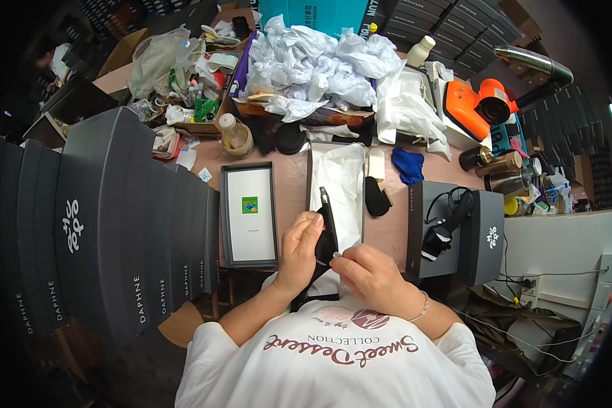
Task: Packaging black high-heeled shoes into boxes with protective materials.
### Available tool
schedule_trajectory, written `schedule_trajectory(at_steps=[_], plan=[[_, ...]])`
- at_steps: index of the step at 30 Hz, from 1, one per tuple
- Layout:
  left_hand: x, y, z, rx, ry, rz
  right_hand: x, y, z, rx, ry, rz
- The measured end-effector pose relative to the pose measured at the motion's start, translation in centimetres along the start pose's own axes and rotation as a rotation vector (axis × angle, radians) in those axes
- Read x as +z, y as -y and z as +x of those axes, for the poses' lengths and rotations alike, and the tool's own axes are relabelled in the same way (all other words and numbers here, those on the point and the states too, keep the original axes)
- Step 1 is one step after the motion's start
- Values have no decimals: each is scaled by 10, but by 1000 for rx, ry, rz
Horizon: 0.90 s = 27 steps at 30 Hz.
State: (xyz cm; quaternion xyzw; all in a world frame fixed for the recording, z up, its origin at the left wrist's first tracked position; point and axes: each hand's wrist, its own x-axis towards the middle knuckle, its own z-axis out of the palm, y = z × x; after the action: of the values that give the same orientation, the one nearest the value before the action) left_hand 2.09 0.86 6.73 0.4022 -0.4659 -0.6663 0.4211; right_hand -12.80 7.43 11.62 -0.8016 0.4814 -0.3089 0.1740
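My left hand (298, 250) grips a black shoe (327, 231) from the left side, holding it upright over the near end of an open shoebox (311, 178) lined with white tissue paper. My right hand (374, 275) is just to the right of the shoe, fingertips pinched on a small pale item at the shoe's side. A dark shoebox lid (249, 213) lies upside down to the left, white inside with a small green sticker. A black insole-shaped piece (375, 197) rests to the right of the box.
A tall row of dark grey shoeboxes (115, 224) lines the left. Crumpled white tissue paper (319, 64) is heaped at the back. Two dark boxes (455, 234) with a black strap stand at right. An orange tool (479, 105), cans and a blue cloth (408, 165) sit beyond.
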Motion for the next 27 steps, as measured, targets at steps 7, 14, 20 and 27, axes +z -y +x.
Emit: schedule_trajectory(at_steps=[7,14,20,27], plan=[[1,3,-4,-9,0,2,4,-1,7,1,-124,5],[1,-2,-6,46,31,22,-1,-1,25,22,-136,9],[-1,3,-4,34,1,-2,-9,3,4,149,-76,125],[-1,-1,-2,34,17,4,0,-1,21,95,-170,62]])
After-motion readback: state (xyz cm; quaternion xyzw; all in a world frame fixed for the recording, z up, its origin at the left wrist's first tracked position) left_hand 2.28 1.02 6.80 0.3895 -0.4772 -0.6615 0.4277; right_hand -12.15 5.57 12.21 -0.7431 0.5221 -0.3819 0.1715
